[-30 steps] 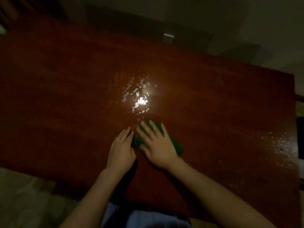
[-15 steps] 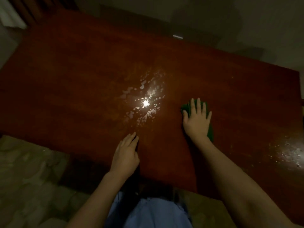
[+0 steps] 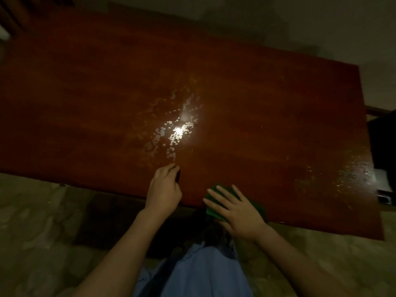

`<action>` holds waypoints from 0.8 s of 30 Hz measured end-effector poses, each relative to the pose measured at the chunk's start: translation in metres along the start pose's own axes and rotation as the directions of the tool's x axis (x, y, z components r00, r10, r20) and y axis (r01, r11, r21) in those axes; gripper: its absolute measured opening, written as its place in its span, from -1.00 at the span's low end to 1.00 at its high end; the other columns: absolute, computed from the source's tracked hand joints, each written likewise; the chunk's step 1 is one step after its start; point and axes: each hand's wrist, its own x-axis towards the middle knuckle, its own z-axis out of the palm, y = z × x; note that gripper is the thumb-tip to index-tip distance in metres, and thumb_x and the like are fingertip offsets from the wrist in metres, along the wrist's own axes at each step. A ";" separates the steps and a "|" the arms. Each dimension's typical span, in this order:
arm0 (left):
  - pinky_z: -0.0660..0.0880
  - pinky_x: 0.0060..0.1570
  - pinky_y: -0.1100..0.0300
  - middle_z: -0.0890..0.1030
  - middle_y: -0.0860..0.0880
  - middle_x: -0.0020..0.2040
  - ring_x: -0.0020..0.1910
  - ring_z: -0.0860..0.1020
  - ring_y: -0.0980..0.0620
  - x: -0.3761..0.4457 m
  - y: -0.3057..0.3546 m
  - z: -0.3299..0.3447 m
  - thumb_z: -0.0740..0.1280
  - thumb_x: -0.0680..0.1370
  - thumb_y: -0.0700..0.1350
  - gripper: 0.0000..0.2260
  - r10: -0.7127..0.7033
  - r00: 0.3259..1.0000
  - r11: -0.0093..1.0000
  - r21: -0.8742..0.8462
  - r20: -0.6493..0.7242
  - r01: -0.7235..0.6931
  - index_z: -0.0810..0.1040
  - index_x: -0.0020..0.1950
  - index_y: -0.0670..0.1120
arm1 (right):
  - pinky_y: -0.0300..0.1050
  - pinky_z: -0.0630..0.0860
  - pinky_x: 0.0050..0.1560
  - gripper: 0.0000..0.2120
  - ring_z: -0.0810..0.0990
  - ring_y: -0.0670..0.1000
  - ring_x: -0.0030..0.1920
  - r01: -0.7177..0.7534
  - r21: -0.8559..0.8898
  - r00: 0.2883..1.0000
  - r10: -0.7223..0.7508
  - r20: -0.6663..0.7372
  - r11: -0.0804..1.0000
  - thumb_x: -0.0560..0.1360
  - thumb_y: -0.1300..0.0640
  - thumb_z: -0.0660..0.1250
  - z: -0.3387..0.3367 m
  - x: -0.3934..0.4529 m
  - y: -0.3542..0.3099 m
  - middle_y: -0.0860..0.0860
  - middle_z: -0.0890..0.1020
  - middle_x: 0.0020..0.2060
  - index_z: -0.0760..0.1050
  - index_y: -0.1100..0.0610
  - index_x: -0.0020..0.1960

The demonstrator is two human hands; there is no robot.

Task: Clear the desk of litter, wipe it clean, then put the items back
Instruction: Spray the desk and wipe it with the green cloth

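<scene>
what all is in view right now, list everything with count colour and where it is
desk: one, reddish-brown wood, fills most of the view
wet droplets: a patch, shiny under a light glare, middle of the desk; a fainter patch near its right edge
cloth: one, green, at the near edge of the desk under the right hand
floor: pale, mottled, below the desk
blue garment: one, bottom centre
left hand: one, resting on the near edge of the desk, fingers forward
right hand: one, fingers spread, pressing the cloth

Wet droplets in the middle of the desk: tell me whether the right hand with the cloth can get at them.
Probably yes: bare desk separates the right hand on the green cloth from the droplets.
</scene>
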 end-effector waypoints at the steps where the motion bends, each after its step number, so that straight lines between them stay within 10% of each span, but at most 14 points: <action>1: 0.10 0.43 0.16 0.30 -0.07 0.46 0.44 0.18 -0.01 -0.001 0.005 0.004 0.15 0.57 -0.28 -0.55 0.005 1.000 1.000 -0.001 0.002 -0.005 0.29 0.47 -0.14 | 0.17 0.00 0.43 -0.44 0.12 0.05 0.50 -0.065 0.029 0.998 0.065 0.005 0.997 0.61 -0.18 -0.05 -0.001 -0.010 0.010 -0.04 0.15 0.51 -0.07 -0.08 0.56; 5: 0.10 0.44 0.16 0.30 -0.06 0.46 0.45 0.18 0.00 -0.002 0.016 0.014 0.15 0.58 -0.28 -0.56 -0.008 1.000 1.000 -0.015 -0.006 0.008 0.30 0.47 -0.13 | 0.15 -0.06 0.49 -0.45 0.10 0.05 0.52 -0.406 0.192 0.909 0.417 -0.019 0.894 0.60 -0.25 -0.24 -0.018 -0.012 0.061 -0.05 0.09 0.51 -0.02 -0.08 0.54; 8: 0.11 0.43 0.15 0.30 -0.06 0.46 0.45 0.19 0.01 -0.001 0.020 0.017 0.15 0.58 -0.28 -0.56 -0.022 1.000 1.000 -0.010 -0.016 0.022 0.30 0.47 -0.13 | 0.12 -0.18 0.49 -0.42 -0.09 0.02 0.54 -0.670 0.272 0.711 0.703 -0.034 0.691 0.60 -0.23 -0.19 -0.033 0.026 0.096 -0.03 -0.03 0.54 -0.07 -0.03 0.56; 11: 0.10 0.44 0.16 0.29 -0.05 0.47 0.45 0.17 0.02 0.000 0.023 0.016 0.14 0.59 -0.27 -0.57 -0.046 0.999 0.999 -0.020 -0.022 0.046 0.29 0.48 -0.13 | 0.16 -0.16 0.49 -0.42 -0.11 0.08 0.55 -0.720 0.255 0.662 0.749 -0.029 0.645 0.63 -0.18 -0.10 -0.051 0.080 0.110 0.04 -0.05 0.56 -0.10 0.01 0.57; 16: 0.12 0.41 0.18 0.35 -0.11 0.43 0.42 0.22 -0.05 0.015 0.027 0.008 0.16 0.57 -0.31 -0.58 -0.078 0.995 0.997 -0.024 -0.064 0.077 0.34 0.44 -0.17 | 0.22 0.02 0.48 -0.44 0.08 0.11 0.53 -0.206 0.110 0.978 0.209 -0.017 0.972 0.59 -0.20 -0.07 -0.046 0.094 0.040 0.03 0.13 0.53 0.09 -0.02 0.54; 20: 0.12 0.42 0.14 0.34 -0.11 0.43 0.43 0.21 -0.05 0.031 0.041 0.007 0.16 0.56 -0.30 -0.57 -0.061 0.997 0.998 -0.011 -0.053 0.060 0.33 0.45 -0.16 | 0.21 0.07 0.42 -0.48 0.29 0.11 0.45 0.165 -0.027 0.986 -0.165 0.028 0.986 0.56 -0.18 -0.02 -0.020 0.045 0.013 0.00 0.33 0.46 0.34 -0.03 0.43; 24: 0.13 0.44 0.11 0.30 -0.07 0.46 0.44 0.19 -0.02 0.032 0.057 0.015 0.15 0.58 -0.28 -0.56 -0.055 0.999 0.998 -0.014 -0.004 0.054 0.30 0.47 -0.13 | 0.17 -0.08 0.50 -0.46 0.08 0.06 0.51 0.420 -0.113 0.907 -0.414 0.073 0.901 0.60 -0.18 0.03 -0.006 -0.001 0.049 -0.07 0.17 0.51 0.08 -0.09 0.54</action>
